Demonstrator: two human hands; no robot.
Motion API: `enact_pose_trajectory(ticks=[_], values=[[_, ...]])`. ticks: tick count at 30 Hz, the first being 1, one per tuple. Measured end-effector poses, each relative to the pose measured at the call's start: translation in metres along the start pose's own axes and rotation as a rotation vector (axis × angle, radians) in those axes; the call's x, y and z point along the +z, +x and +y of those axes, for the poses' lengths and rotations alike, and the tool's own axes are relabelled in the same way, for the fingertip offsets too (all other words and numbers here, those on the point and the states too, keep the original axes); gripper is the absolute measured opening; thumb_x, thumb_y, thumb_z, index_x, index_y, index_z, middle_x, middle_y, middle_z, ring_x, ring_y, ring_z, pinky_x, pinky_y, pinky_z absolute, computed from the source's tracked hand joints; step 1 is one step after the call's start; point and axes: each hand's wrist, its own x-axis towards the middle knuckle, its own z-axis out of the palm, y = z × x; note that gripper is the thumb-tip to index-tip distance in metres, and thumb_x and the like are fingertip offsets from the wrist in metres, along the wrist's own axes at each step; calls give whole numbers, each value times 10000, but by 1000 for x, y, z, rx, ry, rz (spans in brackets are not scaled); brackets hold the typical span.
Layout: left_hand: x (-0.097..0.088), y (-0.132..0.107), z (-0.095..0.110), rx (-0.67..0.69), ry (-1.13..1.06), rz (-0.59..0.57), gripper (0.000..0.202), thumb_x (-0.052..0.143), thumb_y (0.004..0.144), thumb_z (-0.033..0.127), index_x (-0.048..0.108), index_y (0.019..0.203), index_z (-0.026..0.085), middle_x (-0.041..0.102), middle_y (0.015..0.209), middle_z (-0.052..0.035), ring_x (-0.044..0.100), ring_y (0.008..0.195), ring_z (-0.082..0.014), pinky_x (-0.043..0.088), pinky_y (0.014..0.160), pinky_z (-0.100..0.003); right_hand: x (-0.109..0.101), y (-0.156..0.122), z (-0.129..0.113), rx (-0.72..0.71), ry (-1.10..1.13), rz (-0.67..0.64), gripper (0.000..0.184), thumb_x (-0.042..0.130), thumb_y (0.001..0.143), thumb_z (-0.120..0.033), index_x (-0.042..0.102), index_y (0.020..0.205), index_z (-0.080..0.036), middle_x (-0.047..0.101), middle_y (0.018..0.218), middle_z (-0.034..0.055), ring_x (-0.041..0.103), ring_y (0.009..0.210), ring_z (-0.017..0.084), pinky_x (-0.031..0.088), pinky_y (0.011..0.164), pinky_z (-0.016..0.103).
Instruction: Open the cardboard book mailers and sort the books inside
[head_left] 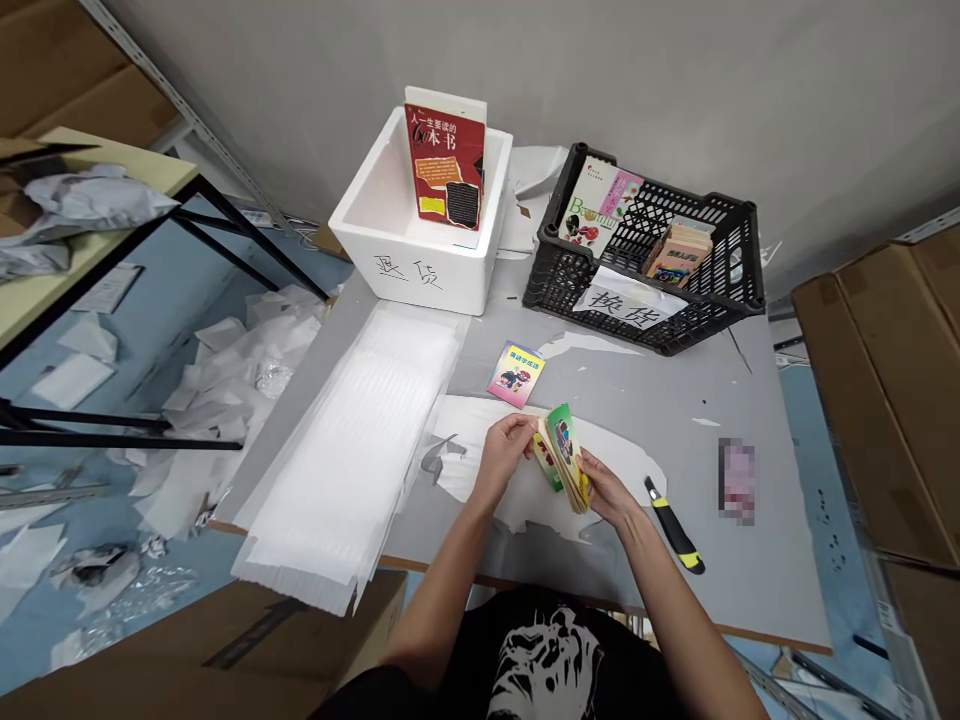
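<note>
Near the table's front edge, a small green and yellow picture book (pixel 564 450) is held partly open between both hands. My left hand (pixel 504 452) pinches its pages at the upper left. At the lower right, my right hand (pixel 606 490) grips the cover. Just beyond lies another small book (pixel 517 374), yellow and pink with cartoon figures, flat on the table. A black and yellow utility knife (pixel 676 530) rests right of my right hand. White paper (pixel 622 455) is spread beneath the hands.
A white foam box (pixel 427 275) with a red book (pixel 446 165) stands at the back. Beside it, a black plastic crate (pixel 645 330) contains several books. Stacked white foam sheets (pixel 352 440) cover the table's left side. A pixelated item (pixel 737 480) lies right.
</note>
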Motion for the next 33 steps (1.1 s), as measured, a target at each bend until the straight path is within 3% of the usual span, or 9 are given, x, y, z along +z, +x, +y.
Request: enact_pose_trajectory(ticks=[4,6,9,12,22,27,33], values=[[3,-6,9,158,181,61,260,637,719,287,661,970,223,610,771,1,474,527,-76,365,476,-196,0,-6,0,23,-20,35,313,732,708,-351,658,984,-223,727,906,14,665,713,124,505,634,202],[3,-8,15,243,265,32,211,635,723,253,692,926,245,628,875,-20,500,597,-92,377,487,-191,0,-9,-4,37,-53,41,316,738,695,-362,664,962,-210,728,892,27,663,697,127,502,614,202],[-1,-8,22,249,315,-34,120,650,724,278,713,810,224,641,882,-40,506,621,-111,399,489,-200,1,-13,-15,54,-100,45,325,756,663,-370,674,921,-191,727,854,41,658,663,135,504,594,210],[-3,-4,23,195,285,-68,152,684,696,315,697,795,201,636,897,-42,524,616,-107,434,498,-212,2,-14,-26,48,-120,39,307,751,669,-367,682,911,-192,729,856,43,663,676,147,518,621,230],[-9,-3,22,47,66,-160,295,753,604,403,602,633,151,575,732,-2,568,621,-106,498,587,-243,1,-15,-47,64,-111,-6,301,754,637,-353,716,872,-168,741,852,62,683,703,171,531,629,244],[-17,0,24,26,235,-224,290,760,583,395,592,549,162,556,638,4,515,562,-103,438,508,-217,-7,-10,-74,130,-154,41,235,729,658,-229,716,879,-150,745,826,59,693,666,154,545,607,217],[-17,4,27,143,460,-202,207,727,622,321,596,518,199,553,554,9,447,558,-120,332,521,-211,-12,3,-97,230,-243,-15,188,709,680,-185,714,861,-135,745,777,71,695,619,158,548,544,205]])
